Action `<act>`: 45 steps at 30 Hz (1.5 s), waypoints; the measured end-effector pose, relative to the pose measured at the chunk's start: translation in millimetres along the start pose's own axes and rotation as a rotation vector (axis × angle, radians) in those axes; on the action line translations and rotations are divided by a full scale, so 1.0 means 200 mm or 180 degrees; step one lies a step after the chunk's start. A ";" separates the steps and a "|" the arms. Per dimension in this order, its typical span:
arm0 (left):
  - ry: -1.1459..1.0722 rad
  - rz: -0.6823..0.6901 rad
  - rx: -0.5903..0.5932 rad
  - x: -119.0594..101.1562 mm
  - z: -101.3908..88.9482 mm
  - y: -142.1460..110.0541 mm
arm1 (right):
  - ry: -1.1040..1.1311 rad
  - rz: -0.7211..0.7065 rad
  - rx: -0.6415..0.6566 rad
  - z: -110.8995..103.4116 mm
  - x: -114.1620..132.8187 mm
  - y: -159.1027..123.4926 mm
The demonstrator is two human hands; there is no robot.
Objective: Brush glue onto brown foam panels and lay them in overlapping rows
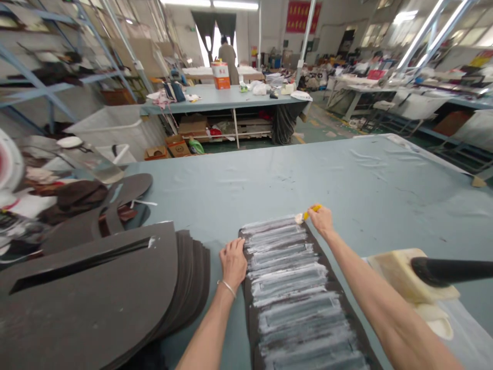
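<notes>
A long dark panel (pixel 252 303) lies on the blue-grey table, crossed by rows of wet-looking white streaks. My right hand (pixel 321 220) is closed around the yellow handle of a brush (pixel 312 211); its pale bristles touch the panel's far right corner. On the panel's far left edge rests my left hand (pixel 233 261), palm down with fingers stretched out, a bracelet at the wrist. To the left of it is a thick stack of dark rounded panels (pixel 96 293), the top one with a long slot.
A yellowish container (pixel 408 272) with a black cylindrical thing across it stands at the right. A clear bottle (pixel 90 159) and dark cut pieces (pixel 127 190) lie at the left. Beyond is another table (pixel 192 105) with an orange-and-white can (pixel 221 76); a person (pixel 228 54) stands behind.
</notes>
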State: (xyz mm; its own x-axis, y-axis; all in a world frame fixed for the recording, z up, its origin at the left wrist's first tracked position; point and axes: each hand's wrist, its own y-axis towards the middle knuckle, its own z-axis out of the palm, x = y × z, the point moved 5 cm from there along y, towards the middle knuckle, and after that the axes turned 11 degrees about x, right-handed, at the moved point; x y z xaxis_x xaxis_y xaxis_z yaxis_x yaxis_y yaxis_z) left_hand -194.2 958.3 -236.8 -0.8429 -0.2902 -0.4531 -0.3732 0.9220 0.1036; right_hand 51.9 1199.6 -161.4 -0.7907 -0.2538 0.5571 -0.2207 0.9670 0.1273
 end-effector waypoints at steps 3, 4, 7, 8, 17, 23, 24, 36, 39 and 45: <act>-0.0443 -0.0120 0.0121 0.04 -0.01 0.01 | -0.0167 -0.0228 -0.0197 -0.05 0.05 -0.10; -0.0628 -0.0173 0.0142 0.07 -0.02 0.00 | -0.0069 -0.0314 -0.0193 -0.04 0.08 -0.15; -0.0972 -0.0371 0.0018 0.11 -0.08 -0.09 | 0.0408 -0.0504 0.0091 0.03 0.20 -0.36; -0.0987 -0.0406 -0.0041 0.10 -0.10 -0.14 | 0.0545 -0.0550 0.0228 0.06 0.24 -0.44; -0.0506 -0.0124 0.0153 -0.10 -0.09 -0.43 | 0.1301 -0.1083 0.1316 0.37 0.60 -0.84; -0.0338 -0.0073 0.0207 -0.11 -0.08 -0.44 | 0.0653 -0.0988 0.0511 0.29 0.57 -0.85; -0.0336 -0.0031 0.0153 -0.12 -0.09 -0.46 | 0.0687 -0.1133 0.0529 0.28 0.59 -0.88; 0.0118 0.0245 0.0222 -0.17 0.02 -0.61 | 0.0944 -0.1109 0.1080 0.24 0.41 -1.03; 0.0098 0.0216 0.0258 -0.16 0.03 -0.61 | 0.0844 -0.0584 0.0776 0.04 0.09 -0.90; 0.0073 0.0184 0.0202 -0.17 0.04 -0.61 | -0.0055 -0.0191 -0.0044 -0.26 -0.20 -0.78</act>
State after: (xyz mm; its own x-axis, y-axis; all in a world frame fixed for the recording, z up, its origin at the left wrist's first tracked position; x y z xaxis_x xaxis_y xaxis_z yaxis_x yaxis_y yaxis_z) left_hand -117.1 856.8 -241.8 -0.8713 -0.2412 -0.4275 -0.2990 0.9515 0.0725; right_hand 147.6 1060.1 -161.6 -0.7860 -0.3117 0.5339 -0.2603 0.9502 0.1715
